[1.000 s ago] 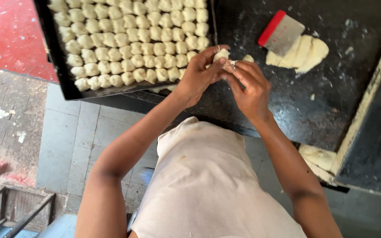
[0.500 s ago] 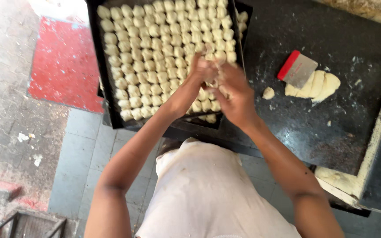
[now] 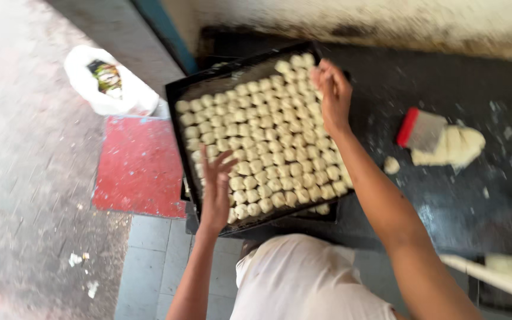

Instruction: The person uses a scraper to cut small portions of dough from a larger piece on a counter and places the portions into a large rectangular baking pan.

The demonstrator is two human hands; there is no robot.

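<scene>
Dough pieces point(image 3: 268, 142): small pale lumps in close rows, filling a black tray point(image 3: 176, 95) on the dark counter point(image 3: 445, 195). Right hand point(image 3: 332, 95): at the tray's 1 o'clock corner, fingers curled over the far rows; whether the grip encloses a piece cannot be told. Left hand point(image 3: 217, 189): at the tray's 7 o'clock edge, grip released, fingers spread above the near rows. Red-handled scraper point(image 3: 419, 129): at 3 o'clock of the tray, touching a flat dough slab point(image 3: 454, 148). White bag point(image 3: 105, 83): on the floor, at 10 o'clock.
</scene>
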